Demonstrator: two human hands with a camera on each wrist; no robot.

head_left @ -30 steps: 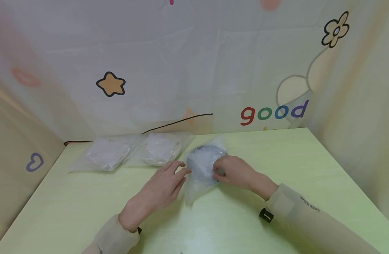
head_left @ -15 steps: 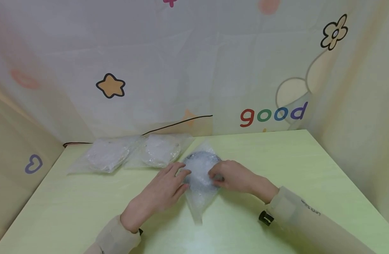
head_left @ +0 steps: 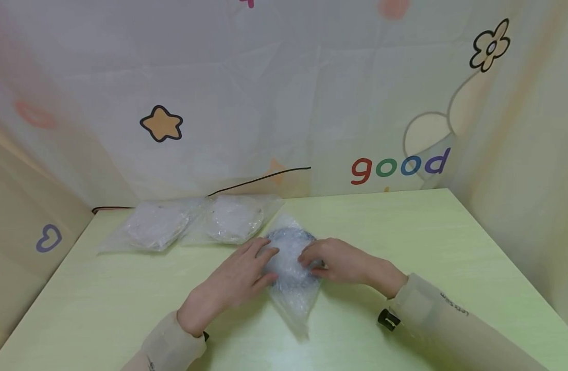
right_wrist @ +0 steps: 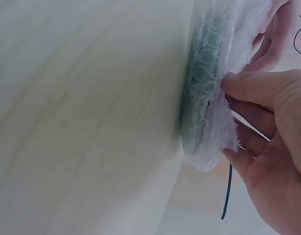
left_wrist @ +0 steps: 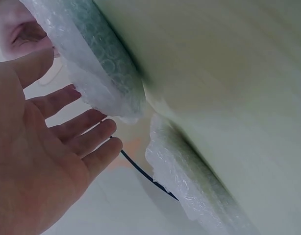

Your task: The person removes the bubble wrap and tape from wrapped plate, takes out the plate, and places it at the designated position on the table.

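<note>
A round, flat, dark-rimmed thing in bubble wrap [head_left: 286,257] lies on the table between both hands. One pointed corner of its wrap juts toward the front. At its left side is my left hand [head_left: 233,273], fingers spread and loosely bent. In the left wrist view, the fingertips of that hand [left_wrist: 47,132] come right up to the wrap's edge. My right hand [head_left: 341,260] has its fingers bent over the right side of the bundle. In the right wrist view, thumb and fingers of the right hand [right_wrist: 273,127] hold the loose wrap on top.
Two more flat bundles in clear wrap lie at the back left: one bundle [head_left: 156,226] farthest left and another bundle [head_left: 235,219] beside it. The pale green table [head_left: 404,237] ends at a printed curtain [head_left: 265,103] at the back. A dark band [head_left: 388,319] sits under the right sleeve.
The bubble-wrapped bundle has turned and shifted a little left and toward the front; its front corner has swung right. My right hand has moved slightly left with it. The left hand has barely moved.
</note>
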